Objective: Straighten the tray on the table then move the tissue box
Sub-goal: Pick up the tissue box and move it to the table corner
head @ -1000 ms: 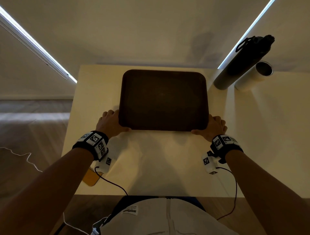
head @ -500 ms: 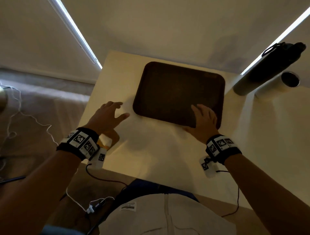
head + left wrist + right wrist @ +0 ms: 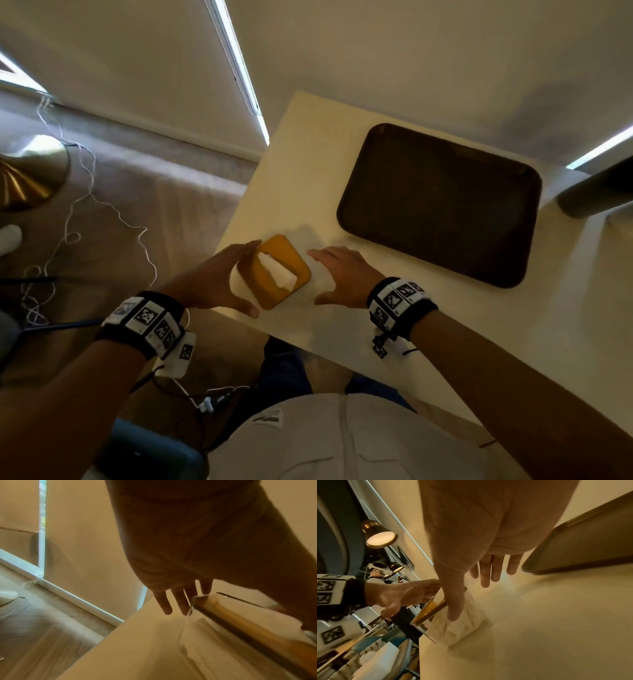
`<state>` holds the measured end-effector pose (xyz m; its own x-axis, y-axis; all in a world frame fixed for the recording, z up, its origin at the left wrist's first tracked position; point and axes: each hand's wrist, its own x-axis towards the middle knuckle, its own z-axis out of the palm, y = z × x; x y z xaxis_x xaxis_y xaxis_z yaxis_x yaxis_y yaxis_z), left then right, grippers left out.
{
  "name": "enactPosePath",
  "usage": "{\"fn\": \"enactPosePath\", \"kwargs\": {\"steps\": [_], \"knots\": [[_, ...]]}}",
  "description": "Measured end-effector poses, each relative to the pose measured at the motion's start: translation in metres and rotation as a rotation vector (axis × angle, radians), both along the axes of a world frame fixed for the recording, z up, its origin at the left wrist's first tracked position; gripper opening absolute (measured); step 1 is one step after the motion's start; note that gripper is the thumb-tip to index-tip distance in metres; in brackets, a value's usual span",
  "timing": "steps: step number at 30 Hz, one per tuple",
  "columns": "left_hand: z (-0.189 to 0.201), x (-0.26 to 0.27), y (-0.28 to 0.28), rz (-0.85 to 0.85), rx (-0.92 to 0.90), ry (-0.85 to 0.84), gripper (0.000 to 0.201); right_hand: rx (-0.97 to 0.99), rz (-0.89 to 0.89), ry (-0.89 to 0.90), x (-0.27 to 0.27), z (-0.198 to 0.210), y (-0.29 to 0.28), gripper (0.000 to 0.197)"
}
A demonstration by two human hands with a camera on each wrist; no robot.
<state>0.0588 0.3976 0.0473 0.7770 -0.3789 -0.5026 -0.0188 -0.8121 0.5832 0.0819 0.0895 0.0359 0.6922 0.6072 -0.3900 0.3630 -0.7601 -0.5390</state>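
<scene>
Tissue box (image 3: 279,272) is standing at the near left corner of the table (image 3: 428,318), between the two hands. Left hand (image 3: 212,282) is spreading its grip against the box's outer side, fingers straight; whether the thumb is touching cannot be told. Right hand (image 3: 344,274) is hovering just beside the inner side, grip spread, holding nothing. Tray (image 3: 442,202) is lying beyond the right hand, apart from it. Judged light, with clear, smooth, likely slippery walls under an orange lid; opposite side walls are offering the surest hold, clear of the protruding tissue.
</scene>
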Motion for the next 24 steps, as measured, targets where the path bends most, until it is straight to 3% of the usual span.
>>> {"fn": "enactPosePath", "kwargs": {"steps": [2,6,14,24], "knots": [[-0.012,0.014,0.004,-0.065,0.01,0.022,0.137,0.024,-0.037,0.079,0.003,-0.007,0.018,0.099],[-0.03,0.044,0.017,-0.206,-0.054,0.057,0.126,0.091,-0.188,0.209,0.005,-0.014,0.044,0.106],[-0.039,0.085,0.032,-0.36,-0.219,-0.032,0.115,0.171,-0.338,0.218,0.018,-0.004,0.057,0.103],[-0.022,0.229,0.007,-0.312,-0.25,-0.124,0.11,0.229,-0.532,0.127,0.139,0.019,0.04,0.094]]}}
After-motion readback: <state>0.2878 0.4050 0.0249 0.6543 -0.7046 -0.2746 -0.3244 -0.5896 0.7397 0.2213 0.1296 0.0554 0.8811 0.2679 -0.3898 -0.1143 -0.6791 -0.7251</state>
